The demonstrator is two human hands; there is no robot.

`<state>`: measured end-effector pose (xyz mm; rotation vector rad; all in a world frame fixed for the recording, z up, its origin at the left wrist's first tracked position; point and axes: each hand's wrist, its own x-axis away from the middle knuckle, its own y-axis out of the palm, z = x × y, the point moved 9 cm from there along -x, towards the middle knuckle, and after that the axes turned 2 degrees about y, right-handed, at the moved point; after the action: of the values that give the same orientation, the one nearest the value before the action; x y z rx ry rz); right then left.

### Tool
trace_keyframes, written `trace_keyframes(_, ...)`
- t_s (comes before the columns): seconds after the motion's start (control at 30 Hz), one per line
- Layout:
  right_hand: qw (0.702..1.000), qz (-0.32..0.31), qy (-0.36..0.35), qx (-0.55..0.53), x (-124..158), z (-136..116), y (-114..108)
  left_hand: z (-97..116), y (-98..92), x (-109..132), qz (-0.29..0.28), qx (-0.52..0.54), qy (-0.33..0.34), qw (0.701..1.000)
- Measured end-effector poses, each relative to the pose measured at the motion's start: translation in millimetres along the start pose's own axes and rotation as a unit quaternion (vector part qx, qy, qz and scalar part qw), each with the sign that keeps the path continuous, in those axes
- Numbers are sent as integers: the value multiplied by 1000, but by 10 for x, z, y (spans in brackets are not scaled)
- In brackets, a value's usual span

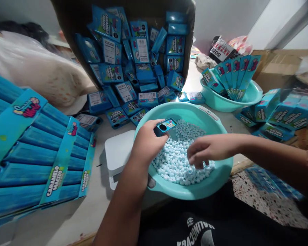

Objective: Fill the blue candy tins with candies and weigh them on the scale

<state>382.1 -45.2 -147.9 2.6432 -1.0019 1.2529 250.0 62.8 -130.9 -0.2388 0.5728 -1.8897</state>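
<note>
A turquoise basin point(215, 179) in front of me is filled with small pale blue candies point(176, 160). My left hand point(147, 143) grips a small blue candy box point(165, 126) with an open end, held over the basin's far left rim. My right hand point(207, 150) reaches in from the right, fingers curled down and pinched into the candies; what they hold is hidden.
A tipped dark bin point(187, 20) spills several blue boxes point(133, 68) behind the basin. A second turquoise bowl point(251, 97) holds upright boxes. Blue display cartons point(36, 150) lie at left, a white scale point(116, 153) under the basin, stacked boxes point(279, 114) at right.
</note>
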Motion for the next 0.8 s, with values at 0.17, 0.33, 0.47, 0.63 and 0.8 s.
trace_keyframes(0.17, 979, -66, 149, -121, -423, 311, 192, 8, 18, -3, 7, 11, 18, 1000)
trace_keyframes(0.33, 983, 141, 108, -42, -649, 169, -402, 84, -135, 16, 85, 63, 70, 992)
trace_keyframes(0.47, 990, 42, 63, -119, -646, -136, 28, 102, -271, 52, 151, 85, 99, 980)
trace_keyframes(0.63, 970, -56, 115, -207, -803, -100, 412, 54, -250, 34, 142, 99, 81, 982)
trace_keyframes(0.8, 985, 122, 99, -74, -820, 84, -486, 90, -236, 35, 133, 104, 86, 982)
